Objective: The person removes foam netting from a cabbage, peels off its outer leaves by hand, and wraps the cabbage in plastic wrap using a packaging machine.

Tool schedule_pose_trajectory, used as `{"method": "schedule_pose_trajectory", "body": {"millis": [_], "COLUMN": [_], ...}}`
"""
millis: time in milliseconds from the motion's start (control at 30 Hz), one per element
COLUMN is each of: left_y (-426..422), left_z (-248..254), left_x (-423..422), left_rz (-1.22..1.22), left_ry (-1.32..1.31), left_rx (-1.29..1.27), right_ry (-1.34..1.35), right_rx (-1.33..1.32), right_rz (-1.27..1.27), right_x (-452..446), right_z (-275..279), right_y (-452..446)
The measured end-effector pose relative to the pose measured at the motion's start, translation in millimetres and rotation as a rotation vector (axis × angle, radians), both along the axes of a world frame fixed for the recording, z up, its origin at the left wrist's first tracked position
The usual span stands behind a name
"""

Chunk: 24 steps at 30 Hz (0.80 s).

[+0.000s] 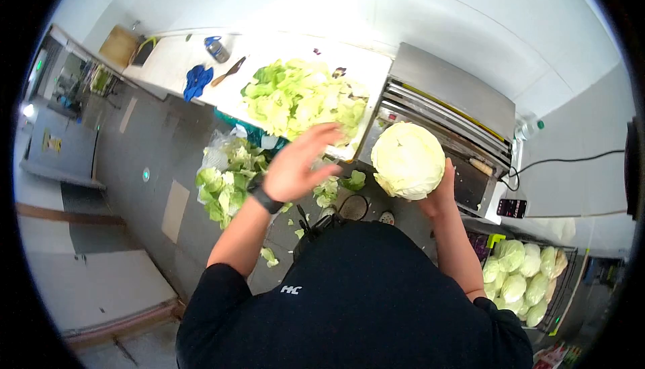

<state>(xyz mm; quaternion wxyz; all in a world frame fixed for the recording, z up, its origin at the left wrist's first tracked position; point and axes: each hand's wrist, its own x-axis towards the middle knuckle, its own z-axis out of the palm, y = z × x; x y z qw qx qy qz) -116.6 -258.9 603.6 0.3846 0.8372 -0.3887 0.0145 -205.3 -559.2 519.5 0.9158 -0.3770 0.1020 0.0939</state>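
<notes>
A round, pale green cabbage [407,159] rests in my right hand [440,191], whose fingers wrap its right side and underside. My left hand [302,162] is held out in the air with fingers apart and nothing in it, left of the cabbage. Beyond that hand, a pile of loose cabbage leaves [295,97] covers part of the white table [269,50]. Behind the cabbage stands a metal wrapping machine [450,90] with rollers and a flat tray. A small wooden-handled tool [480,166] lies on the machine's right side.
A knife [228,72], blue cloth [197,81] and spray can [216,49] lie or stand on the table's left. Discarded leaves [225,184] fill a bag on the floor. At right are a crate of cabbages [514,288], a phone [512,208], a bottle [529,129] and a black cable [571,161].
</notes>
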Motion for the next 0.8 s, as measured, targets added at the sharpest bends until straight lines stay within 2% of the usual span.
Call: {"method": "schedule_pose_trajectory", "body": {"millis": [33,100,133,200,233,333,467,533,733,800], "left_y": [-18.2,-37.7,-37.2,-38.3,-38.4,-36.6,-42.5,-45.0,-49.6,-52.9], "left_z": [15.5,23.3,23.7,22.8,22.1,21.6,22.7,21.0,20.5,20.9], "left_x": [-7.4,-8.9,-6.6,-1.6,0.3,3.8,8.4,9.7,21.7,24.1], "left_rz": [-0.104,-0.221,-0.217,-0.276,-0.286,-0.307,-0.411,-0.435,-0.473,-0.497], "left_ry": [-0.095,-0.318,-0.322,-0.44,-0.443,-0.487,-0.582,-0.633,-0.905,-0.918], "left_rx": [-0.025,-0.032,-0.032,0.002,0.003,-0.003,-0.014,-0.012,0.052,0.032], "right_ry": [0.033,0.107,0.182,0.12,0.061,0.045,0.008,-0.014,-0.045,0.002], "right_rx": [0.087,0.076,0.067,-0.034,-0.133,-0.184,-0.099,-0.125,-0.146,-0.201], "right_rz": [0.004,-0.034,-0.093,-0.043,0.004,-0.004,-0.03,0.058,0.071,0.006], "right_x": [1.8,6.7,8.4,11.1,11.8,9.6,2.4,-3.5,-8.0,-9.0], "right_z": [5.1,25.9,32.1,24.4,20.9,19.2,26.5,28.4,26.4,31.6], "right_y": [3.6,23.2,29.2,26.7,25.6,28.7,29.8,25.2,19.5,25.4]}}
